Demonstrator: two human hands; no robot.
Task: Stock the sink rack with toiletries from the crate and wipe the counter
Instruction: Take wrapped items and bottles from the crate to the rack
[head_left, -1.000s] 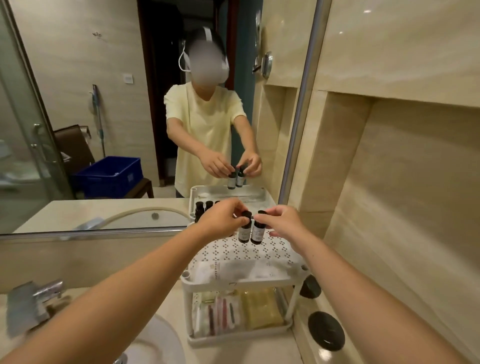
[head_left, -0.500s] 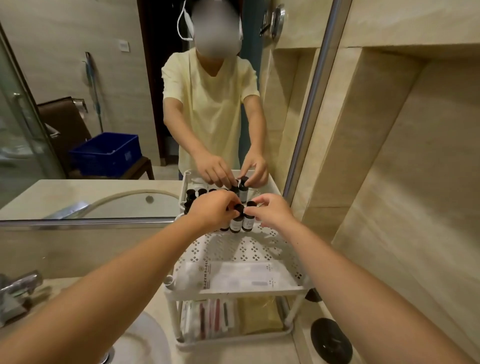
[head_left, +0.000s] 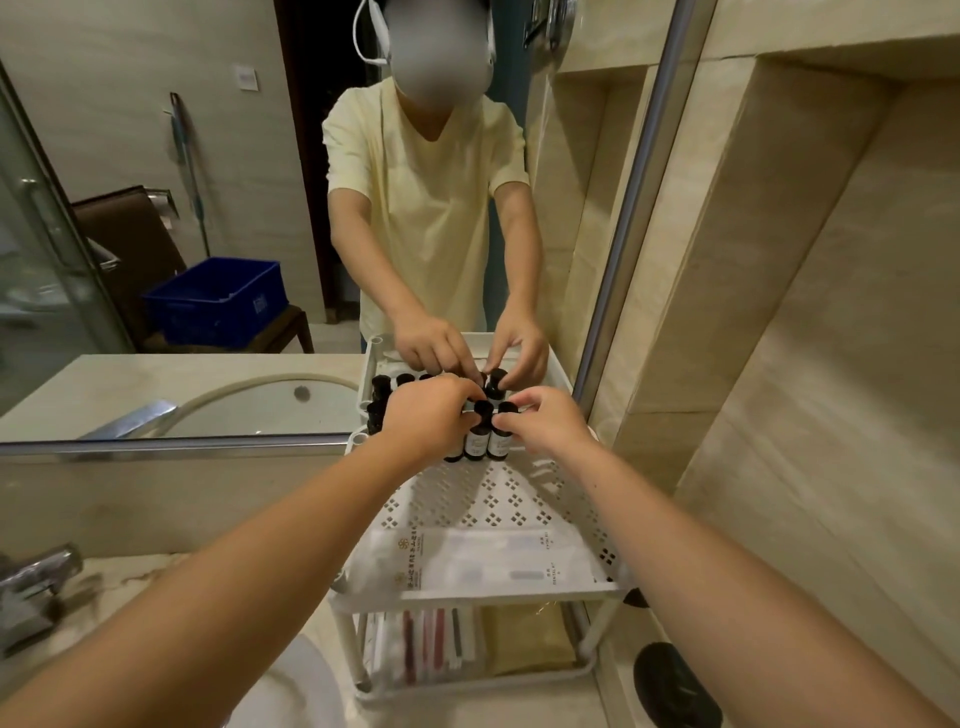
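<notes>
A dark bottle (head_left: 476, 440) is pinched by the left hand (head_left: 434, 415), a second bottle (head_left: 500, 442) by the right hand (head_left: 546, 423), at the rack (head_left: 519, 501) top's back.

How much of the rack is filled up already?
Done: packets fill the lower shelf of the rack, and sachets lie on top. Now: left hand and right hand pinch dark bottles at the back. Left: more stocking perhaps, and wiping; no cloth shows.

White diamond-perforated rack (head_left: 498, 506), dark bottles (head_left: 477, 434) with white labels, blue crate (head_left: 218, 304), beige tiles (head_left: 810, 312).
</notes>
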